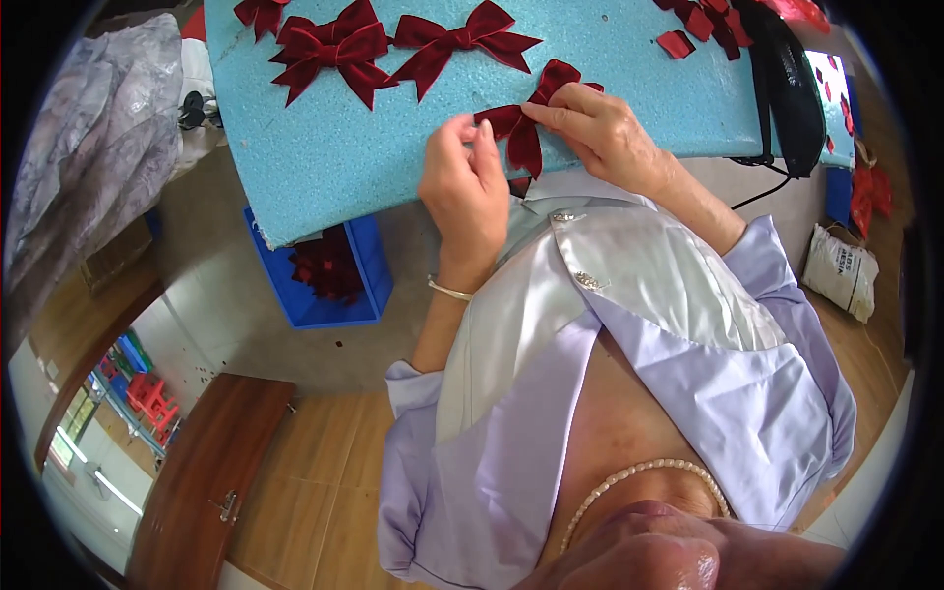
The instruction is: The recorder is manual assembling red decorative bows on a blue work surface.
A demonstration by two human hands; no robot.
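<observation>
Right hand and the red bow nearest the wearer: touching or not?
Touching. The head view shows the right hand with its fingers on the red bow, overlapping the velvet near its knot, no gap visible.

The speckled blue table (324, 157) bears dark red velvet bows (462, 38) and, at right, small red pieces (676, 44).

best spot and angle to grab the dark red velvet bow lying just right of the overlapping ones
Probably pinch the dark red velvet bow at its central knot, from above on the person's side: it lies flat on the blue tabletop, the knot is its narrow middle, and its tails spread apart toward the person.
</observation>
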